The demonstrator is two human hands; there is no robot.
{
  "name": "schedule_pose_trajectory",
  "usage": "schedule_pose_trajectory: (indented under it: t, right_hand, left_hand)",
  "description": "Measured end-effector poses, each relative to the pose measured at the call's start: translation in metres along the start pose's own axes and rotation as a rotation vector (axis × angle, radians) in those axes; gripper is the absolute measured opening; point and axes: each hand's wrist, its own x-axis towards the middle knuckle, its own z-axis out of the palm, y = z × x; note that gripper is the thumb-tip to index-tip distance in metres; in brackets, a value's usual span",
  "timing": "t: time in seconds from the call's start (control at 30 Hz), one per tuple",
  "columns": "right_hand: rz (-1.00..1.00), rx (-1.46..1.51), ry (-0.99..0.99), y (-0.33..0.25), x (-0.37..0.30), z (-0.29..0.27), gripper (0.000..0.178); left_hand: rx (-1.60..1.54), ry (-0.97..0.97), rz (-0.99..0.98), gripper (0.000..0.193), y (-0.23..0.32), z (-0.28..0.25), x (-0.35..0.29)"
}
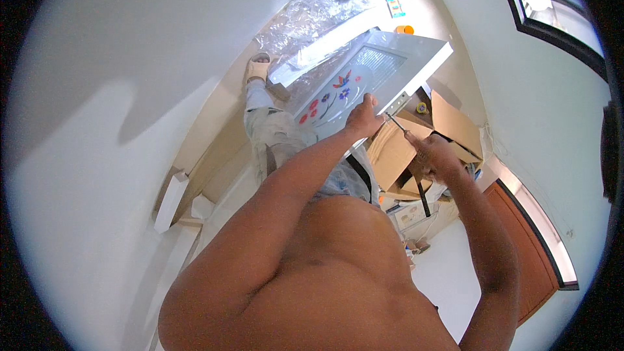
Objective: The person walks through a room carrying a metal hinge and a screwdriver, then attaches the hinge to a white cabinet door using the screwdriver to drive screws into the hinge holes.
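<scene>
A white door panel [426, 58] with a glass inset painted with red and blue flowers and a bird leans at an angle in front of me. My left hand [366, 118] grips its near edge, thumb at the side and fingers over the face. A small metal fitting [398, 103] sits on that edge beside my thumb. My right hand [437, 156] is wrapped round a screwdriver [395, 122], whose thin shaft points at the edge by the fitting. Whether the tip sits in a screw is too small to tell.
Open cardboard boxes [456, 123] stand right of the panel, near a small roll of tape [421, 108]. Crumpled clear plastic [296, 23] and a long white piece [335, 39] lie beyond. An orange round object [404, 29] is on the floor. A wall [117, 58] rises at left.
</scene>
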Motion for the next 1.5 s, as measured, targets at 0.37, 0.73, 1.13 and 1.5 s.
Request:
schedule_pose_trajectory:
  t: [0.37, 0.73, 1.13, 1.5]
  right_hand:
    - [-0.641, -0.648, 0.426, 0.025, 0.022, 0.015, 0.024]
    - [-0.154, -0.053, 0.121, -0.005, 0.004, -0.001, 0.022]
    - [-0.502, -0.968, 0.297, 0.024, 0.012, 0.022, 0.041]
    - [-0.535, -0.872, 0.557, 0.03, 0.001, 0.026, 0.022]
  left_hand:
    - [0.002, 0.01, 0.058, 0.059, -0.001, -0.002, -0.001]
    - [0.027, -0.018, 0.015, 0.059, 0.001, -0.002, 0.001]
    - [0.049, -0.069, -0.031, 0.061, 0.0, -0.001, 0.004]
    - [0.058, -0.072, -0.045, 0.063, 0.004, -0.004, 0.003]
